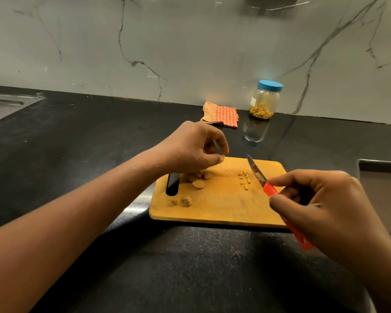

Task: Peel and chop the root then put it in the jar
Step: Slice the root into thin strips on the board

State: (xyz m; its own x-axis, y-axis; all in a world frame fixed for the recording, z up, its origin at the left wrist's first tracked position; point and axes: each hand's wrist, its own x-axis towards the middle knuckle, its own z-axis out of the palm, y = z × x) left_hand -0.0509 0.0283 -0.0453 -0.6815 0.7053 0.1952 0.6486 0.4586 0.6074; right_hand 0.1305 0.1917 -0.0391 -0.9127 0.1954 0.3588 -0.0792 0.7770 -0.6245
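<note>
A wooden cutting board (215, 208) lies on the black counter. Root peelings and slices (198, 179) sit near its slot, with two brownish lumps (185, 201) closer to me. Small yellow chopped bits (245, 179) lie by the knife blade. My right hand (321, 206) grips a red-handled knife (271, 190), blade tip raised over the board's far right. My left hand (194, 146) hovers over the board's far left corner, fingers curled and pinching a small yellow piece of root (222, 157). A clear jar with a blue lid (265, 101), holding yellow pieces, stands by the wall.
A red checked cloth (221, 115) lies left of the jar by the marble wall. A steel sink (5, 107) is at the far left. The counter's right edge drops off beside a steel surface (382, 168).
</note>
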